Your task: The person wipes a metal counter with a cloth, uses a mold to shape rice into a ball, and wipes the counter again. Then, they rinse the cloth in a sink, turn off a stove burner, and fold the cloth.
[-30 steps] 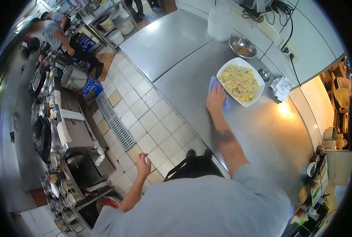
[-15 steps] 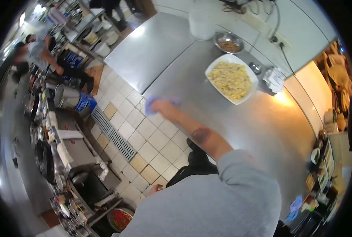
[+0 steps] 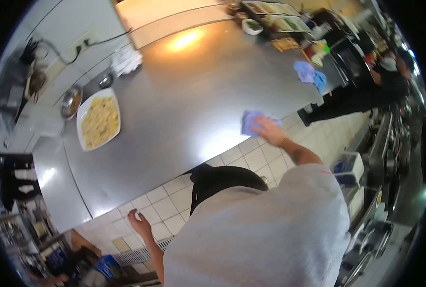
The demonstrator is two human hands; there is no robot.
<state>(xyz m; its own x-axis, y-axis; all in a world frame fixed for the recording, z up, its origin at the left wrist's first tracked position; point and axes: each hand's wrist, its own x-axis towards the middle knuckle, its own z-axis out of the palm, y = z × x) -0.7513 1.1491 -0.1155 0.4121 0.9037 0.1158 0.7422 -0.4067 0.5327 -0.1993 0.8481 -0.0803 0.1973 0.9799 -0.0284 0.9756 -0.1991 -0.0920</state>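
My right hand (image 3: pixel 269 130) presses a purple cloth (image 3: pixel 252 123) on the front edge of the steel table (image 3: pixel 174 95), and its fingers lie over the cloth. Low on the left, beside the table and over the tiled floor, hangs my left hand (image 3: pixel 139 222), its fingers slightly curled and apart, with nothing in them. A square white dish (image 3: pixel 98 119) of yellowish food stands on the left of the table. Behind it are a metal bowl (image 3: pixel 71 102) with brown contents and a small metal container (image 3: pixel 105 80).
Crumpled foil (image 3: pixel 126 60) lies by the wall. At the back right are food trays (image 3: pixel 270 8), a white bowl (image 3: pixel 252 27) and blue and purple cloths (image 3: pixel 310 75). A person in black (image 3: pixel 361 91) stands right of the table; another person's dark legs (image 3: pixel 19 184) show at left.
The view has swung round to the right, so the dish now appears at left. My right hand and the purple cloth are at another part of the table's edge. My left hand shows more fully.
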